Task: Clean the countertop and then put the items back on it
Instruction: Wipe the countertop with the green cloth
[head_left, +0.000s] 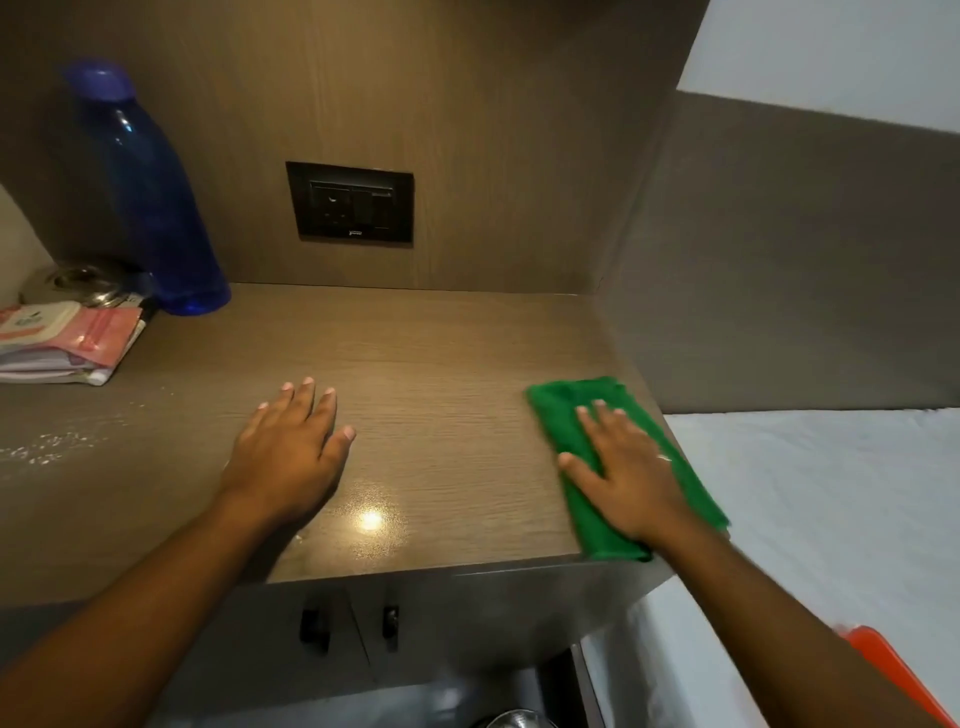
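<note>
A folded green cloth (566, 415) lies on the brown wood-grain countertop (441, 374) near its right edge. My right hand (623, 467) presses flat on the cloth, fingers spread. My left hand (291, 447) rests palm down on the bare countertop in the middle, holding nothing. A tall blue bottle (150, 197) stands at the back left. Beside it sit a steel lidded container (83, 283) and a stack of pink and white packets (62, 343). White specks or wet marks (57, 441) show on the left part of the surface.
A black wall socket (353, 202) is set in the back panel. A brown side panel (779, 270) closes the right side. A white sheet-covered surface (831, 493) lies to the right, an orange object (893, 670) at bottom right. Cabinet handles (311, 626) sit below the counter's front edge.
</note>
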